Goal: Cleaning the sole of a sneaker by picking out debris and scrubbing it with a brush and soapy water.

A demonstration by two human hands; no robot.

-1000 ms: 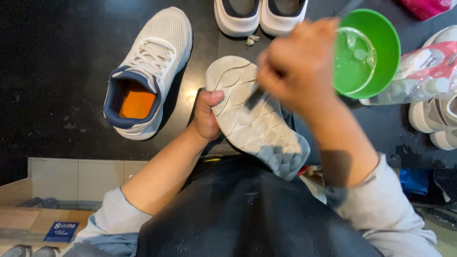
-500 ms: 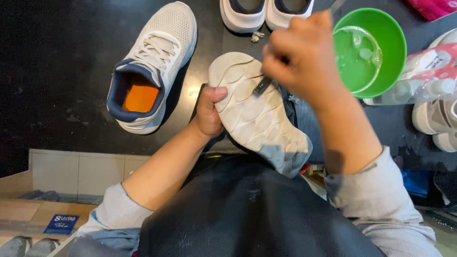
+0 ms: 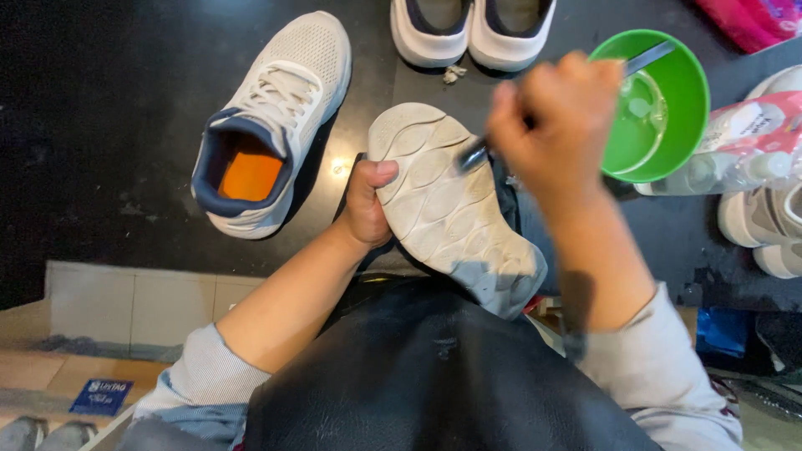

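My left hand (image 3: 365,203) grips the edge of a white sneaker (image 3: 447,209) turned sole up over my lap. My right hand (image 3: 558,129) is closed around a thin dark-handled brush (image 3: 473,156), whose tip rests on the sole near the toe. The far end of the handle sticks out over the green bowl (image 3: 678,100). The matching white sneaker (image 3: 271,125), with navy collar and orange insole, lies upright on the dark floor to the left.
The green bowl holds clear liquid. A clear bottle with a pink label (image 3: 739,142) lies beside it at the right. Another pair of white shoes (image 3: 472,33) stands at the top, and more shoes (image 3: 769,217) at the right edge. A black apron (image 3: 443,376) covers my lap.
My right hand with the brush has shifted right and slightly down across the sole. The left hand keeps the same hold on the shoe.
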